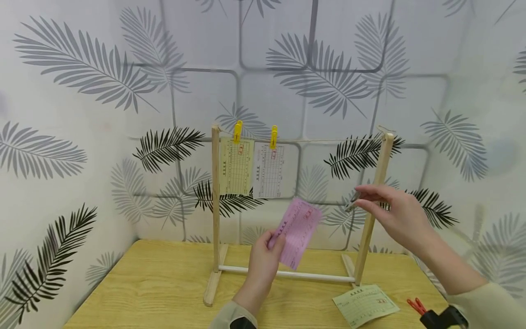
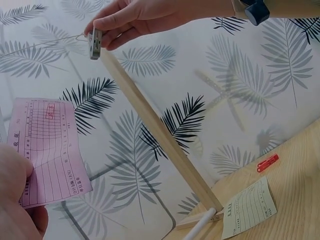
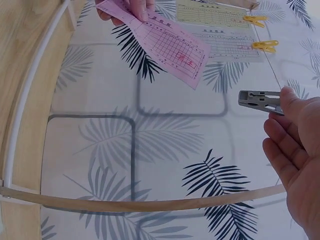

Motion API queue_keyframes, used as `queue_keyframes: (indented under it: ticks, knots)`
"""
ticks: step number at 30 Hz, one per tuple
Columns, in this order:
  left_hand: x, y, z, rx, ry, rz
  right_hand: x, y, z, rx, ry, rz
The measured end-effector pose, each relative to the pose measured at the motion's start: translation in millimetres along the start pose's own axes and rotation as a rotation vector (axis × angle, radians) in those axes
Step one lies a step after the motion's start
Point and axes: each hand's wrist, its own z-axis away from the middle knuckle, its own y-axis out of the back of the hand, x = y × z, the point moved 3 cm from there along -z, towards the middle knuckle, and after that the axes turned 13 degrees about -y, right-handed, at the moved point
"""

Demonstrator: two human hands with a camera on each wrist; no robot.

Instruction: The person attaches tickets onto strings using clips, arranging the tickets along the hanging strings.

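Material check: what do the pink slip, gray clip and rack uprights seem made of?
Pink slip: thin, matte paper; it bends and carries printed lines.
Gray clip: hard, smooth, slightly shiny; plastic or metal, the look leaves it open.
Rack uprights: likely wood with a dull finish, judging by the pale tan color and squared edges.

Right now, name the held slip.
The pink slip, in the left hand; the yellow slip and white slip hang clipped; the green slip lies on the table.
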Motion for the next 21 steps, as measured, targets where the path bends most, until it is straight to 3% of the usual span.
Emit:
queue_keyframes:
  ticks: [8,15,21]
  knots:
    - [6.4,-5.9,-9.0,0.014,-0.037,0.054,-22,11,-33.8,0.016,-0.011,-0.075]
    - [18.2,-11.0,-16.9,0.03,-0.04,0.113,-40,13,-56.9,0.045,0.037,-0.053]
    - [26.7,-14.3,-25.1,0.055,-0.035,0.149,-48,14,-72.8,0.042,0.031,-0.049]
